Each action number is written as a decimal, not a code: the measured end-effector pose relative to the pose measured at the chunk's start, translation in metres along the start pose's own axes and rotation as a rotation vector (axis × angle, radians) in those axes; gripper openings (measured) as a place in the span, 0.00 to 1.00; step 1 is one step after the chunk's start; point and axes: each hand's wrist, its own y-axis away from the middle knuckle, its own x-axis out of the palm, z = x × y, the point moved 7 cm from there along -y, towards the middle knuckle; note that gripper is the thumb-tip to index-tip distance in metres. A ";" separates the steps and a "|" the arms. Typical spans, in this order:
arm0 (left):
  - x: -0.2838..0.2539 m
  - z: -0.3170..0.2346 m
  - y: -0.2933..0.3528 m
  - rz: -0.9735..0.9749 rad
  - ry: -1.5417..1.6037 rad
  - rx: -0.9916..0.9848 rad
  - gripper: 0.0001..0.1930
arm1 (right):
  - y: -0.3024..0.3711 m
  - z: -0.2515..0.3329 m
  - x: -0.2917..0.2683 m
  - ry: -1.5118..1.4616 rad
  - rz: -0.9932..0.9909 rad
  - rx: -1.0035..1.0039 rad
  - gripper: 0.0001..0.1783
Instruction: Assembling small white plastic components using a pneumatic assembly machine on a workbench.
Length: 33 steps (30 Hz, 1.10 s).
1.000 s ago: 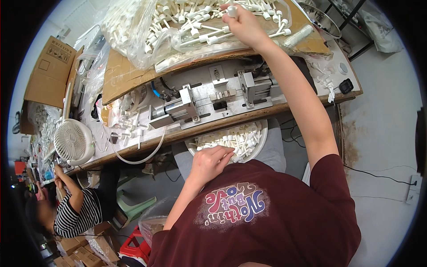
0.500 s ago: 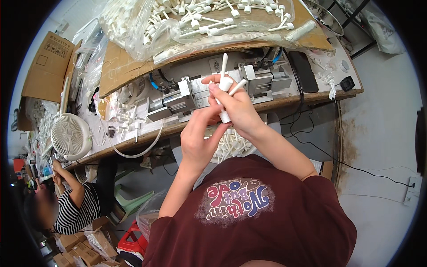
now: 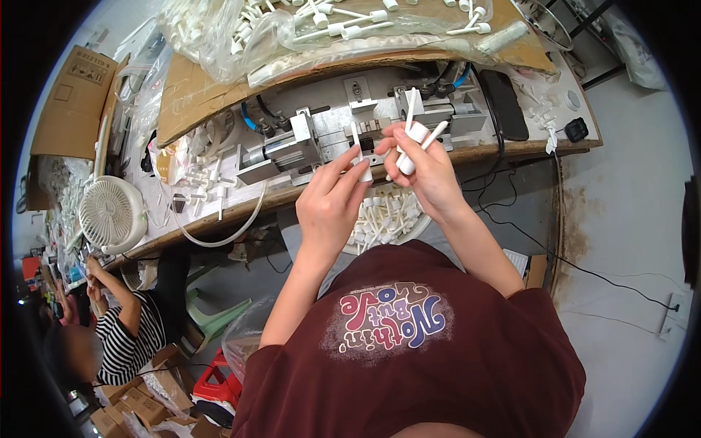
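Note:
My left hand point(image 3: 330, 204) pinches one white stick with a cylindrical cap point(image 3: 364, 172), its thin end pointing up. Two more white capped sticks point(image 3: 417, 132) stay in my right hand point(image 3: 436, 177), their caps between thumb and fingers and the stems slanting up. The hands are apart, in front of a metal fixture point(image 3: 338, 136) on the bench. This fixture has a left cylinder block point(image 3: 281, 155) and a right cylinder block point(image 3: 431, 113). Below my hands, a pile of similar white pieces point(image 3: 387, 219) lies in a container, partly hidden by my shirt.
A cardboard sheet point(image 3: 197, 106) above the fixture bears bagged white pieces. A phone point(image 3: 504, 106) lies right of the fixture. At left stand a white fan point(image 3: 112, 215) and a clear hose point(image 3: 244, 244). A co-worker in a striped top point(image 3: 131, 336) sits beyond the fan.
My hands have separated. The left hand now holds a single capped stick, while the right has moved right with two. The fixture between them shows more.

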 end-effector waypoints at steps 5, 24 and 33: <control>0.023 0.011 -0.001 0.081 -0.210 0.046 0.15 | 0.012 0.007 -0.005 0.051 -0.033 -0.029 0.09; 0.031 0.016 -0.017 0.132 -0.216 0.018 0.11 | 0.026 0.004 -0.002 0.113 -0.024 0.077 0.11; 0.030 0.016 -0.017 0.129 -0.204 0.024 0.11 | 0.030 0.004 -0.003 0.242 0.027 0.061 0.15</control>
